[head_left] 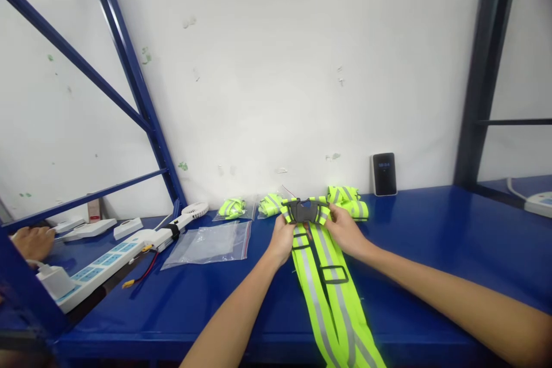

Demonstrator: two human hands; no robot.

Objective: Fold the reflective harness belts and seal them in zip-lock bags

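A neon-yellow reflective harness [332, 299] with grey stripes lies along the blue bench [431, 253] and runs toward me over its front edge. At its far end sits a black plastic buckle plate [305, 210]. My left hand [281, 238] pinches the left side of that plate and the strap under it. My right hand [345, 230] grips the right side. Two black slider loops [333, 273] sit on the straps just below my hands.
Folded yellow harnesses [347, 200] and bagged ones [232, 207] lie by the wall. An empty zip bag [209, 243], a white power strip [103, 261], a small fan [195, 209] and a black device [384, 173] are around. Another person's hand [32, 241] is at far left.
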